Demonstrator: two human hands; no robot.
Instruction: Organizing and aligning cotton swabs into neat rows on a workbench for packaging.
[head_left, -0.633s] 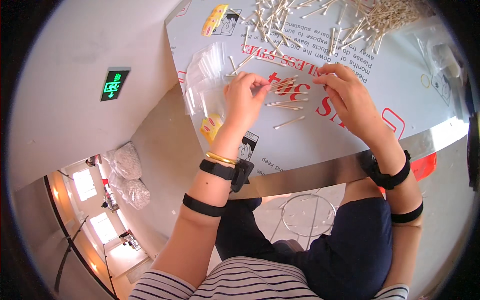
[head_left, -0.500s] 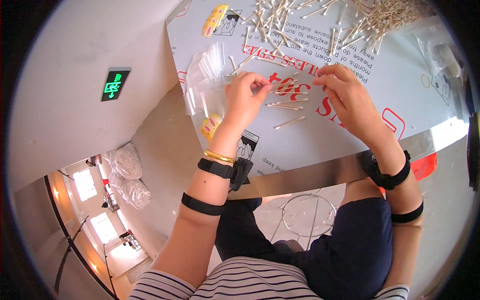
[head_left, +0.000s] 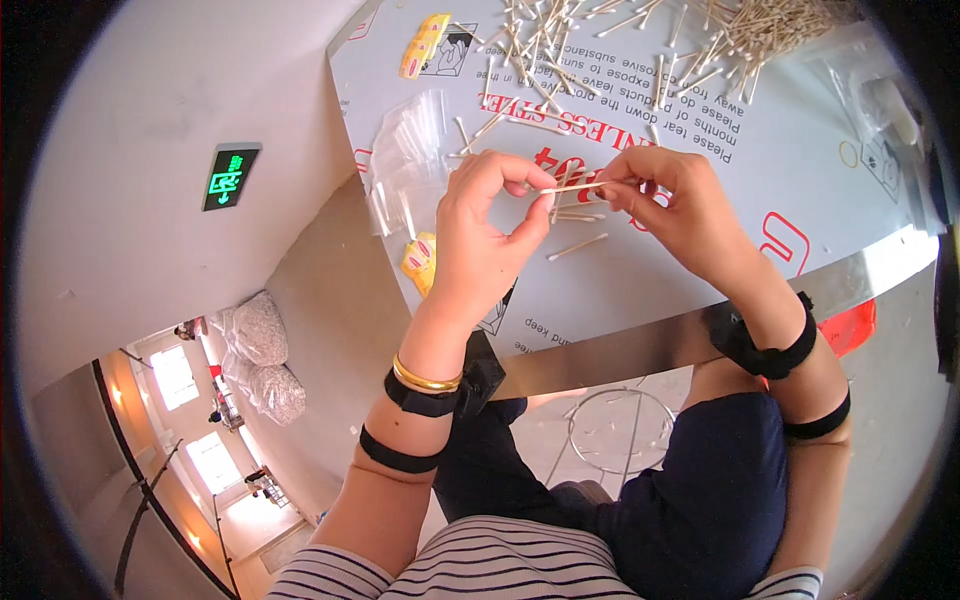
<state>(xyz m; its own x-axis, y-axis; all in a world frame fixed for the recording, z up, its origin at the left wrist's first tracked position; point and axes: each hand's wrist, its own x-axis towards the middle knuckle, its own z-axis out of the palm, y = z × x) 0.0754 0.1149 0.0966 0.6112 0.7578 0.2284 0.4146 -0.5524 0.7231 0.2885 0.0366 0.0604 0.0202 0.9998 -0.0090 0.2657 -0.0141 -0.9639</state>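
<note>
A cotton swab (head_left: 574, 187) spans the gap between my two hands, just above the table. The thumb and forefinger of my left hand (head_left: 483, 235) close around its left end. My right hand (head_left: 682, 210) pinches the other end, with its fingers curled; whether more swabs are in its grip is hidden. Under and just nearer than the hands, a few loose swabs lie on the table, one lone swab (head_left: 578, 247) closest to me. Beyond the hands are scattered swabs (head_left: 545, 60), and a dense swab pile (head_left: 775, 35) sits at the far right.
Clear plastic bags (head_left: 412, 135) lie left of my left hand. A yellow packet (head_left: 420, 260) is by my left wrist, and yellow packets (head_left: 425, 45) sit at the far left. More clear bags (head_left: 885, 105) are at the right. The table's metal edge (head_left: 620, 350) runs before my knees.
My right hand has moved left and my left hand slightly right, so they are closer. A swab now stretches between them, and some swabs lying there are covered or shifted.
</note>
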